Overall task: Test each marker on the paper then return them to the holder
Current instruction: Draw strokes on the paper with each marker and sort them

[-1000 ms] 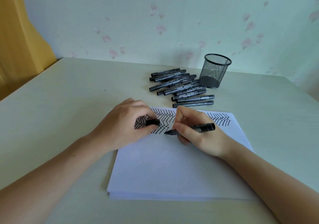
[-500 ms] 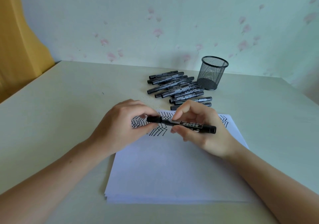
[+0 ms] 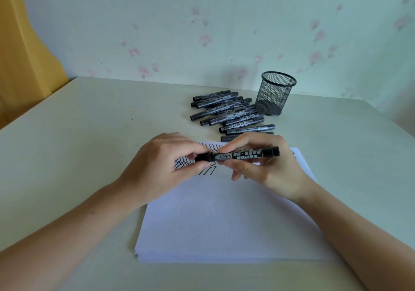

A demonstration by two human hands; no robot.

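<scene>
A black marker with a grey label lies level between both hands, a little above the paper. My left hand pinches its cap end between thumb and fingers. My right hand grips the barrel, thumb on top. The cap sits on the marker. Black zigzag strokes show on the paper's far part, partly hidden by my hands. Several more black markers lie in a loose pile beyond the paper. The black mesh holder stands upright to the right of the pile, with nothing seen inside.
The paper is a thin stack on a pale table. A flowered wall runs behind the table, and a yellow curtain hangs at the left. The table's right edge shows near the wall.
The marker's tip left the paper and was lifted level. The cap in my left hand went onto the tip; both hands now hold the capped marker.
</scene>
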